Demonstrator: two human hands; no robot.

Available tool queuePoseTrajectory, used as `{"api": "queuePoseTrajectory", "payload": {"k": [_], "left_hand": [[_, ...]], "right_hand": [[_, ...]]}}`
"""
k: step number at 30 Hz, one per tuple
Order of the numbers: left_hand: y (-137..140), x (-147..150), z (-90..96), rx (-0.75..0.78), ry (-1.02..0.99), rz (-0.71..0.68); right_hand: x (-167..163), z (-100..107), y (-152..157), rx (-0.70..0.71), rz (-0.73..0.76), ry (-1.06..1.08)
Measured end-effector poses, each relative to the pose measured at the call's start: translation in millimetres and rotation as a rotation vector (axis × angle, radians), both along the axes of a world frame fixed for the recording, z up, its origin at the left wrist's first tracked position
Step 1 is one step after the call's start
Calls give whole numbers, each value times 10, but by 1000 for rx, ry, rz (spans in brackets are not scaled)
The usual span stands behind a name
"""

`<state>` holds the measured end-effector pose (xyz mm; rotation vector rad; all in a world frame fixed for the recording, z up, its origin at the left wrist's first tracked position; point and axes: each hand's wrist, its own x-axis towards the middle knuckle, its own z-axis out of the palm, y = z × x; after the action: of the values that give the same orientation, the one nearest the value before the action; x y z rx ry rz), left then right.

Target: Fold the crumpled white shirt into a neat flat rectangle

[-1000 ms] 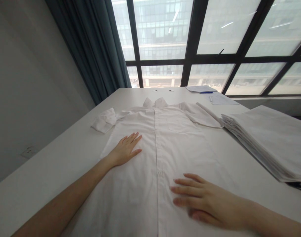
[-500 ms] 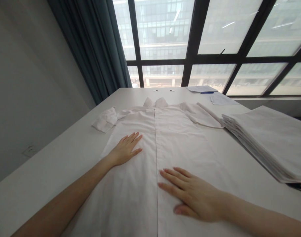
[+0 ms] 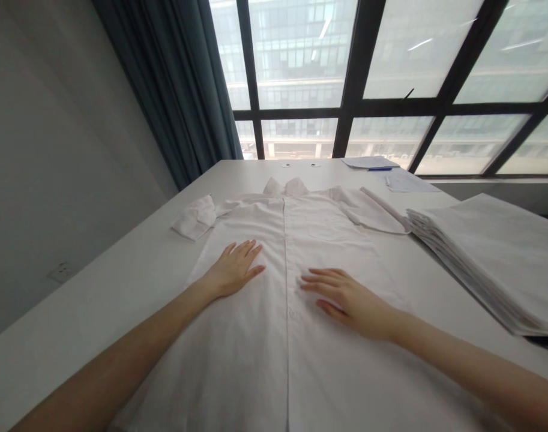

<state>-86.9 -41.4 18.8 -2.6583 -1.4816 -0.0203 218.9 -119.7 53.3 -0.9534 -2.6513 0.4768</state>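
A white short-sleeved button-up shirt (image 3: 255,336) lies front side up, its collar (image 3: 286,186) pointing toward the window and its placket running down the middle. My left hand (image 3: 235,267) rests flat on the shirt's left half, fingers spread. On the other side of the placket, my right hand (image 3: 346,300) is over the fabric with its fingers stretched out and slightly apart. Neither hand grips anything. The left sleeve (image 3: 195,217) is crumpled, while the right sleeve (image 3: 377,211) spreads out flatter. The shirt's hem is beyond the bottom of the view.
The shirt lies on a white table (image 3: 152,246). At the right stands a stack of folded white cloth (image 3: 494,258). Papers (image 3: 368,162) and a blue pen (image 3: 380,169) lie at the far right edge. Beyond are a dark curtain (image 3: 174,78) and a window.
My right hand has slid away from me, up the shirt toward the collar. My left hand has stayed nearly in place on the fabric. The view has shifted slightly.
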Motion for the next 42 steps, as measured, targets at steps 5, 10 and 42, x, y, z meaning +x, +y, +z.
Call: {"api": "queuePoseTrajectory", "payload": {"k": [5, 10, 42], "left_hand": [[-263, 396, -9, -7, -34, -101], [-516, 460, -38, -59, -42, -194], [-1649, -1001, -252, 299, 40, 37]], "right_hand": [[64, -265, 350, 79, -236, -179], [115, -363, 355, 67, -272, -209], [962, -469, -332, 161, -410, -219]]}}
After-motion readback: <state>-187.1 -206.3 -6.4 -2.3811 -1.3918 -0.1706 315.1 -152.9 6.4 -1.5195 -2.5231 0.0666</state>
